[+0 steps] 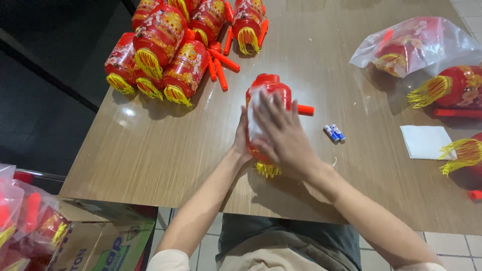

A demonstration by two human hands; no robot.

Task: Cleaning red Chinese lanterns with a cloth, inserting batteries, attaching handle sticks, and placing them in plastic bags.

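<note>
1. While lying on its side mid-table, red toy lantern (270,95) gripped between both hands, yellow tassel (268,169) toward the table's near edge.
2. Right hand (283,134) spread flat over the lantern body, fingers open, pressing a whitish patch against it; film or paper, cannot tell.
3. Left hand (242,138) cupped around the lantern's left side, mostly hidden behind it.
4. Orange handle stick (305,109) poking out on the lantern's right.
5. Two small batteries (334,133) loose just right of the hands, apart from the lantern; likely not yet fitted.
6. Pile of like lanterns (165,45) at far left, unbagged, with loose orange sticks beside.
7. One bagged lantern (416,45) far right, more unbagged ones at right edge, white paper sheet (426,141) near them.
8. Judged midway: several lanterns lying out, current one in hand.
</note>
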